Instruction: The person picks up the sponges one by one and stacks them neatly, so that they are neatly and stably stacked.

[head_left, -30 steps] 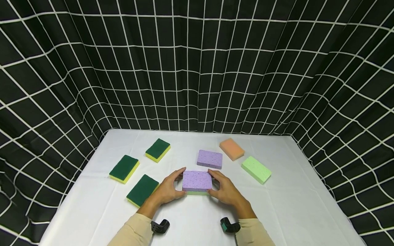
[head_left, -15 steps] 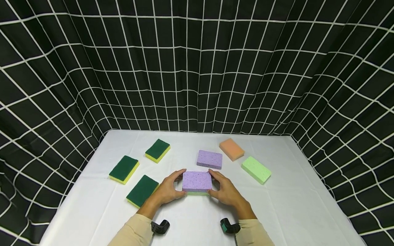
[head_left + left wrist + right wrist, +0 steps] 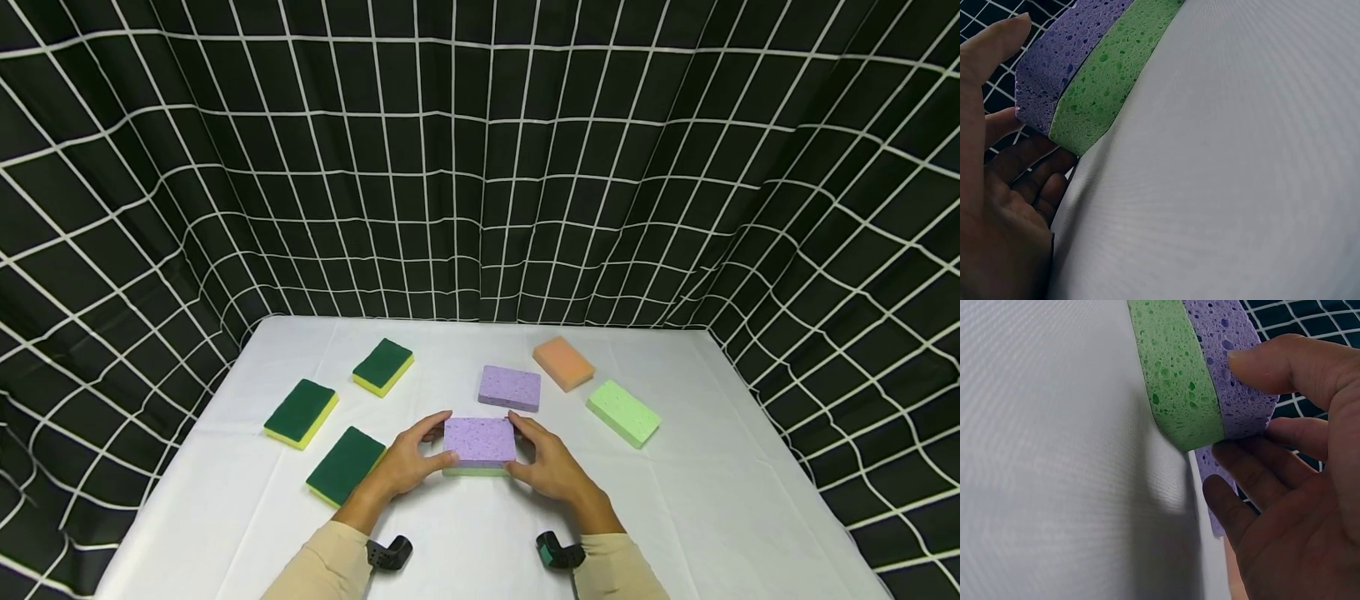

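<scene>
A purple sponge (image 3: 480, 439) lies flat on top of a light green sponge (image 3: 1113, 69), which rests on the white cloth. My right hand (image 3: 553, 465) pinches the purple sponge's right end, its thumb (image 3: 1263, 365) on the front side and fingers at the end. At the other end is my left hand (image 3: 407, 457). Its thumb (image 3: 1000, 44) stands off the sponge in the left wrist view, and its other fingers lie close against the stack's end. The edges of both sponges line up closely.
Several green-and-yellow scrub sponges (image 3: 300, 410) lie to the left, one beside my left forearm. Behind the stack is another purple sponge (image 3: 510, 387). An orange sponge (image 3: 564, 363) and a light green one (image 3: 624, 413) sit further right. A black gridded curtain (image 3: 480, 167) surrounds the table.
The left thumb has lifted from the front left corner of the stack, where it was half a second ago. The right hand and the stacked sponges look unmoved.
</scene>
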Demonstrator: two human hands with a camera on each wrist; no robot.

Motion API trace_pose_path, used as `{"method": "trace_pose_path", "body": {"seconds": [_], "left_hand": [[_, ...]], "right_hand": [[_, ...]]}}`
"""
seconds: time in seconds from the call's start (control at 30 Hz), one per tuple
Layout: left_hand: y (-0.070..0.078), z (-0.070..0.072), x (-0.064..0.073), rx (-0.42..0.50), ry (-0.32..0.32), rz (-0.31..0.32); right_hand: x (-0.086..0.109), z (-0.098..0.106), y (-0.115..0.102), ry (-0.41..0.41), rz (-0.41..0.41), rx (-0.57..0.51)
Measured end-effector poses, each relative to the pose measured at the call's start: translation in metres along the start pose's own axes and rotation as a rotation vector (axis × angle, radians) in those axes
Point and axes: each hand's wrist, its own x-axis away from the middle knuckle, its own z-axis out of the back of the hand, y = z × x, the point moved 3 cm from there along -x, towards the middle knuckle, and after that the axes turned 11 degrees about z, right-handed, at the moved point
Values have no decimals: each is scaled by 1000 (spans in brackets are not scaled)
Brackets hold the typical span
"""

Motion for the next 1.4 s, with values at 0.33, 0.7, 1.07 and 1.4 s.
{"method": "trace_pose_path", "body": {"seconds": [0.33, 0.7, 1.07, 1.4], "left_hand": [[0, 0, 0, 70, 11, -28], [1, 2, 1, 35, 10, 14], [-2, 1, 1, 30, 1, 14], [0, 1, 3, 30, 3, 8]], "right_hand": [[0, 0, 1, -1, 7, -17], [-6, 36, -14, 89, 112, -85], [-3, 94, -88, 233, 194, 72], [15, 128, -96, 428, 238, 183]]}}
